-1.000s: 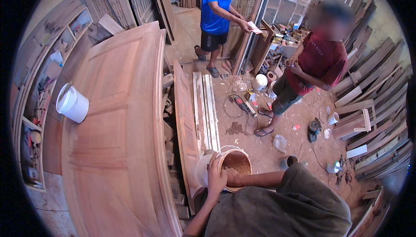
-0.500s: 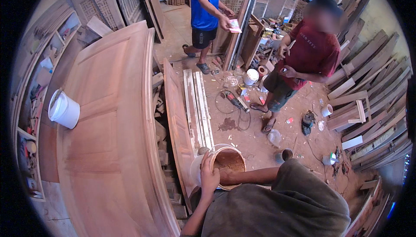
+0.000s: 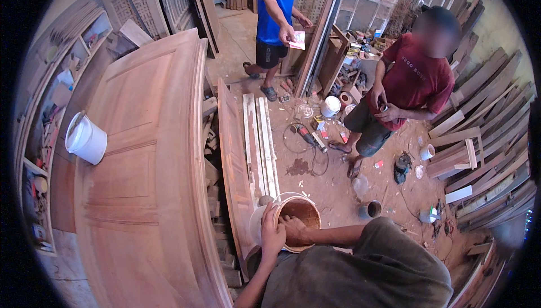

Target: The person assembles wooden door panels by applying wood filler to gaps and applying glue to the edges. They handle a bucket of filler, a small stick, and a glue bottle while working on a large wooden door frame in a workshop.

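A white bucket with brown-smeared inner walls is tilted in front of me at the lower middle. My left hand grips its left rim, fingers over the edge. Inside it, my right hand reaches down with fingers apart near the brown contents; the fingertips are partly hidden. Next to the bucket leans a reddish-brown wooden panel. Left of that lies a large panelled wooden door, with another white bucket holding a stick standing on it.
A person in blue holds a pinkish paper at the back; another in dark red stands at right. White boards, a corded power tool and a dark cylindrical container are on the floor. Planks line the right wall.
My right hand has shifted up inside the bucket, so its fingers show more. My left hand keeps its grip. The person in dark red has brought both hands together.
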The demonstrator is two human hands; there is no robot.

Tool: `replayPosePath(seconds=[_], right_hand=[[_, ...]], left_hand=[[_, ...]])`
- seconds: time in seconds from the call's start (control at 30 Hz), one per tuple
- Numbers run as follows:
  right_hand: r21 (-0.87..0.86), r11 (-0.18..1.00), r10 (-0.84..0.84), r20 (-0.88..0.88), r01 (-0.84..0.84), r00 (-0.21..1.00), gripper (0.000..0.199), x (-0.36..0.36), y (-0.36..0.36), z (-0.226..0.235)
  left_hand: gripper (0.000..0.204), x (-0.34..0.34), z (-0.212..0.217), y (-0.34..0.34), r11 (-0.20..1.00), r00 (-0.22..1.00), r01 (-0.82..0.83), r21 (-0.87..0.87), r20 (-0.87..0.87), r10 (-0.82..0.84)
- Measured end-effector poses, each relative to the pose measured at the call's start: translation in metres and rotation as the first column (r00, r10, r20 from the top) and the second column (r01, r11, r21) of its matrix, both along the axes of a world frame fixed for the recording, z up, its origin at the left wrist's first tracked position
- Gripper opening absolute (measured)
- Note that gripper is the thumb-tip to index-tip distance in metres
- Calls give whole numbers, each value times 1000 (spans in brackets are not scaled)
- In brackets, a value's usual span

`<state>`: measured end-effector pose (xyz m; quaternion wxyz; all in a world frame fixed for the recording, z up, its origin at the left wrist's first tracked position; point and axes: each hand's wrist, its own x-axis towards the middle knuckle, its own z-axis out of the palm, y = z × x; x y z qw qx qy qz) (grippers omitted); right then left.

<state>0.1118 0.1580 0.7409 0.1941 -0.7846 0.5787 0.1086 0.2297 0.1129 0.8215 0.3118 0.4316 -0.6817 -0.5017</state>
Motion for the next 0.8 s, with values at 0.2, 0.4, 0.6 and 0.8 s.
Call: replayPosePath(seconds=[0.2,0.4,0.6,0.8], right_hand=[[51,997,47,74,-50,996,22,-14,-28,17],[-39,955,-192,677,295,711,57,-66,-42,66],[821,307,-951,289,481,114,51,-99,180,-105],[886,70,-998,62,458,33,56,-145,142,-122]], left_hand=[[51,18,-22,-14,969,980,-179,171,-60,192],[52,43,-33,-54,896,928,-331,298,-71,366],[51,46,-14,-84,864,867,-431,260,-147,476],[61,22,29,-135,844,864,-471,256,-58,500]])
